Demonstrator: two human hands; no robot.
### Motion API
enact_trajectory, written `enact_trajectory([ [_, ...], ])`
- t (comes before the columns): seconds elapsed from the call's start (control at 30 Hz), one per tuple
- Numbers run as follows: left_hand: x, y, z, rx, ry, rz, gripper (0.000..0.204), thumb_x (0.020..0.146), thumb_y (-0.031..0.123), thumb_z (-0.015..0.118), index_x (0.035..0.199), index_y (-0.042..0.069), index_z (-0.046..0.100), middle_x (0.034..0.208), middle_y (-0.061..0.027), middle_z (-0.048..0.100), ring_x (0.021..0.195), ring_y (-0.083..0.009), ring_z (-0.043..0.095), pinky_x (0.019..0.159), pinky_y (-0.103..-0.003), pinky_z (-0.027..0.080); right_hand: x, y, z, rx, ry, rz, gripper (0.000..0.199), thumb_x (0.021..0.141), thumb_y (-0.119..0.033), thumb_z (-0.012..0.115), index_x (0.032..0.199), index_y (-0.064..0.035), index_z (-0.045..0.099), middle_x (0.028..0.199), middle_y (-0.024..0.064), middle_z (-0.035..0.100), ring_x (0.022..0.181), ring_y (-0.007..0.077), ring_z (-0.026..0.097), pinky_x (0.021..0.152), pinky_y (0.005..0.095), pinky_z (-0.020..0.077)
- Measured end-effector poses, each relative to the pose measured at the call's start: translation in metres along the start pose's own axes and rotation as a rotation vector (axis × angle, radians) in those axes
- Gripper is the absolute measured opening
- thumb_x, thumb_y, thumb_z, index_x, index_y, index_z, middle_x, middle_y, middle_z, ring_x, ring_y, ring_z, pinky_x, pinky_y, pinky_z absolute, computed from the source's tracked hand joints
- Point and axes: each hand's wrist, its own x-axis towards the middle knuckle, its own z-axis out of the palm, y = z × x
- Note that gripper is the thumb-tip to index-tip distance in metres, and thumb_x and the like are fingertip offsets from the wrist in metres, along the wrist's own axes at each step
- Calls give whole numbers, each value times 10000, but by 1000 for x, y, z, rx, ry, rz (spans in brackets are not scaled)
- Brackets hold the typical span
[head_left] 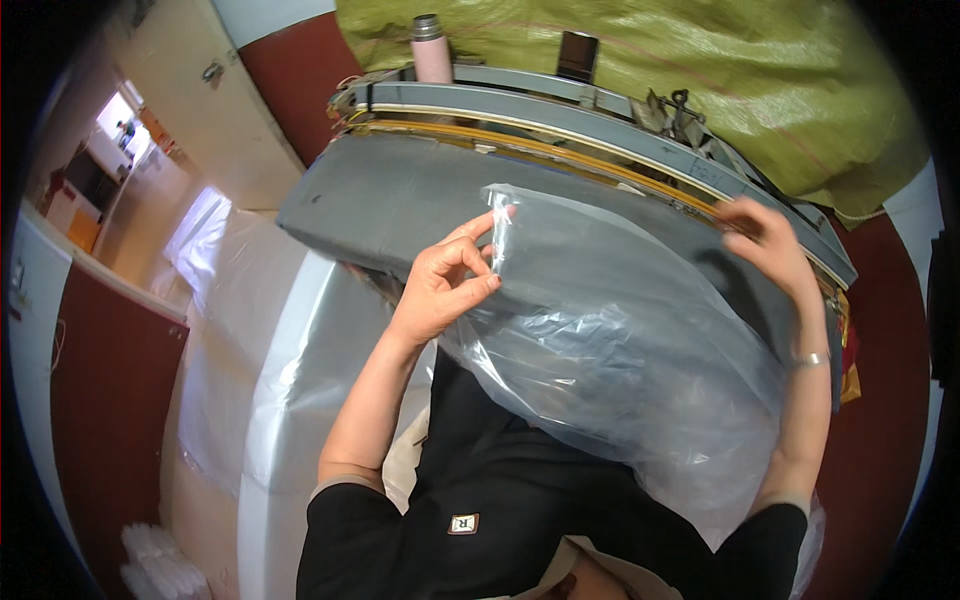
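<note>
A clear plastic sheet [600, 330] spreads from the middle of the view down over my lap, its far edge curving to the right. My left hand [445, 280] grips its upper left corner, with the thumb and a finger closed on the edge and the forefinger reaching up along the film. My right hand [768, 245] is raised near the right end of a long grey metal frame [560, 115]. Its fingers are loosely curled with the thumb apart, and nothing shows in them. Beneath the sheet lies a dark grey padded surface [385, 190].
A yellow strip [540, 145] runs along the frame. A pink flask [431, 55] and a dark phone-like slab [577, 56] stand behind it, before a green woven cover [720, 80]. More plastic film [290, 370] hangs at left. An open door [205, 90] is beyond.
</note>
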Motion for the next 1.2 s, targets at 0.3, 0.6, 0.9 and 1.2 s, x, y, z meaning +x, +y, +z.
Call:
enact_trajectory([
  [0.3, -59, 59, -24, 240, 25, 200, 119, 713, 19, 608, 654, 31, 505, 1256, -204, 447, 965, -213, 528, 772, -316, 427, 138, -154, 170, 498, -968, -361, 270, 775, -221, 640, 930, -3, 606, 840, 16, 608, 804, 90, 539, 734, 227, 427],
  [0.6, -166, 0, 10, -288, -412, -348, 142, 833, 97, 561, 936, 3, 537, 891, -83, 610, 801, -135, 578, 744, -273, 453, 170, -114, 159, 457, 138, -280, 214, 870, -271, 520, 928, -80, 599, 769, -30, 547, 704, 57, 488, 675, 199, 382],
  [0.9, -301, 100, -92, -182, 489, 4, 88, 802, 90, 564, 820, 5, 575, 681, -74, 593, 591, -140, 578, 544, -252, 462, 185, -102, 252, 670, -2, -211, 201, 883, -257, 520, 935, -78, 593, 809, -47, 548, 714, 23, 482, 614, 174, 394],
  [1.2, -620, 11, -218, 1773, 1333, -1278, 410, 863, 280, 450, 1145, -13, 501, 1213, -183, 477, 1130, -312, 437, 956, -369, 336, 158, -112, 296, 677, -293, 5, 172, 903, -219, 477, 821, -80, 536, 563, -74, 351, 469, 16, 300, 428, 166, 244],
])
